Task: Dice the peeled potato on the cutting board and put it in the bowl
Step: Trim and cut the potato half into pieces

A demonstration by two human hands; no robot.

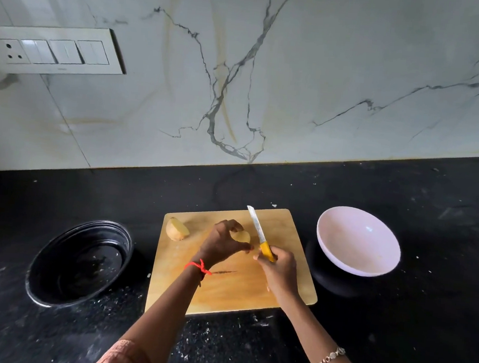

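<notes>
1. Board (237,291) lies under both hands.
2. Black basin (52,252), left of the left hand, holds pale flecks.
3. White bowl (357,243), right of the right hand, shows a bare inside.
4. Left hand (221,243) curls round a potato half (242,236); second half (176,229) lies on the board to its left.
5. Right hand (278,267) grips the knife (260,232), blade just right of the held half.

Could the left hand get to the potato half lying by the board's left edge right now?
Probably yes. That potato half lies on bare cutting board beside the left hand, nothing between. Its fingers hold the other half, though, and must release it first.
</notes>
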